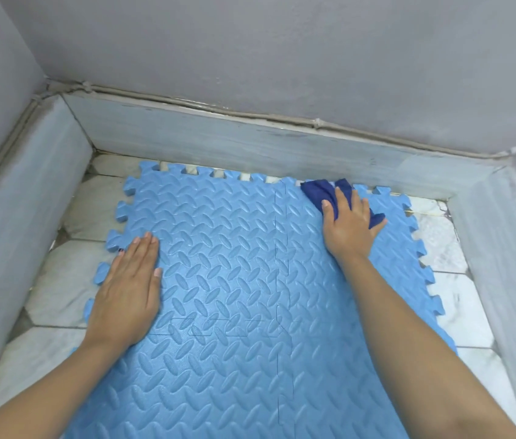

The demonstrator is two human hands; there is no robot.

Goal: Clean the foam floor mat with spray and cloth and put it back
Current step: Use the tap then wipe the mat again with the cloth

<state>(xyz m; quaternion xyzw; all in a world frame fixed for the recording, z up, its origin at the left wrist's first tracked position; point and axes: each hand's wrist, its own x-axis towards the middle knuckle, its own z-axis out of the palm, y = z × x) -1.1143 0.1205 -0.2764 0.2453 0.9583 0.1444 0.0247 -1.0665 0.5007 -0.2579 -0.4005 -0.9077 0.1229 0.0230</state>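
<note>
Foam lies flat before you: a light blue interlocking foam floor mat [225, 280] with a raised woven-leaf texture and toothed puzzle edges, made of several tiles whose joints show as thin dark seams running through the middle. It sits on a white marble-look tiled floor [69, 280] inside a corner bounded by a pale grey skirting board [218, 137] on the far side and both flanks, with a grey painted wall [282, 52] above. The mat's far edge stops just short of the far skirting, leaving a strip of tile bare, and strips of tile also show along its left and right edges.

Your left hand [126, 296] rests palm down on the mat near its left edge, fingers straight and pressed together, thumb lying alongside; it holds nothing and simply bears on the foam.

Your right hand [350, 223] is at the mat's far right corner, pressing a crumpled dark blue cloth [320, 190] against the foam. The fingers are curled over the cloth, with folds of fabric poking out beyond the fingertips and beside the thumb. The cloth touches the mat right at its toothed far edge, near the skirting.

Both your forearms are bare and reach in from the bottom of the view.
</note>
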